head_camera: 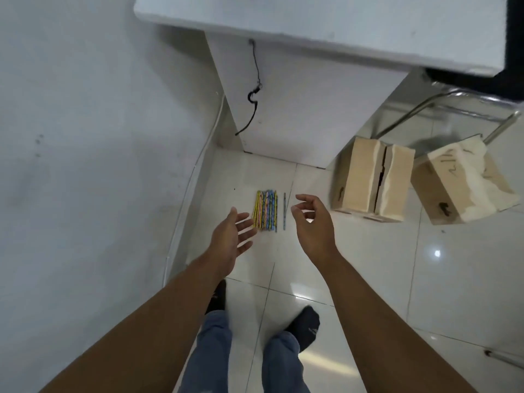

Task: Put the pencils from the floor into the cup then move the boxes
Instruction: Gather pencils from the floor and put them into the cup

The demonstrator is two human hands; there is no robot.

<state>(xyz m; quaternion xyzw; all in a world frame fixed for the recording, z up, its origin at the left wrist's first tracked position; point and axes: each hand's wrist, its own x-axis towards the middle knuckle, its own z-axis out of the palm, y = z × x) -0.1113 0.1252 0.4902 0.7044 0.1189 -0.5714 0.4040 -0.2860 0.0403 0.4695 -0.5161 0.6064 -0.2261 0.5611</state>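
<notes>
The person stands on the white tiled floor (382, 279) and reaches both arms down toward the pencils (265, 209); it seems the first step, the gathering of pencils, is only at its beginning. The pencils lie on the floor in a tidy row, side by side, and one grey pencil (284, 211) lies alone just beside the row, on its right. The left hand (231, 236) is wide open, palm turned inward, fingers stretched, and holds nothing; the right hand (313, 219) is half curled, thumb and fingers apart as for a pinch, and it is empty too. Both hands appear above the pencils, not touching them. Two cardboard boxes (371, 178) stand to the right, near the white desk (312, 29); they are for later. The cup is not visible here. The next move, I judge, calls for lowering the hands and closing them around the row from both sides; the single pencil needs its own pinch.
</notes>
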